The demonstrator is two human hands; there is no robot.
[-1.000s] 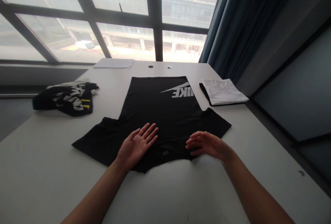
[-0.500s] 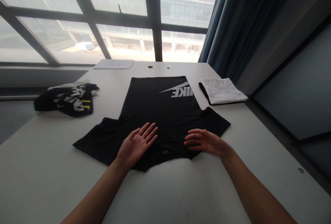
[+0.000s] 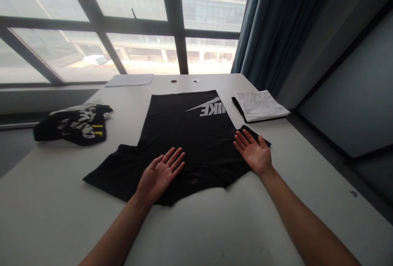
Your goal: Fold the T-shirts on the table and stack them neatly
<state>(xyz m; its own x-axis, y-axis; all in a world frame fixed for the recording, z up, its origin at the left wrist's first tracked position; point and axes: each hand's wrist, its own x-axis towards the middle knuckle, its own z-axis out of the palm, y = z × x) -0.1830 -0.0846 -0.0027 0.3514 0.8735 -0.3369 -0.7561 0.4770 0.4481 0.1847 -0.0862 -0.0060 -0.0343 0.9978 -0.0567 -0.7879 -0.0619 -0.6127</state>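
Note:
A black T-shirt [image 3: 184, 135] with a white Nike print lies spread flat, its collar toward me and its hem toward the window. Over its left shoulder area is my left hand [image 3: 161, 174], palm up, fingers stretched out and holding nothing. My right hand [image 3: 254, 151] is also palm up with fingers extended, above the shirt's right shoulder and partly covering the right sleeve. Whether either hand touches the cloth I cannot tell.
On the white table [image 3: 307, 200], a crumpled black-and-white garment [image 3: 73, 122] with yellow marks lies at the left edge. A folded white cloth [image 3: 260, 105] rests on something black at the right. Papers [image 3: 130, 80] lie at the far end, below the window.
My right hand has turned from sideways to palm up and moved slightly right, its fingers now pointing away from me. The left hand stays nearly in place. The view has shifted slightly.

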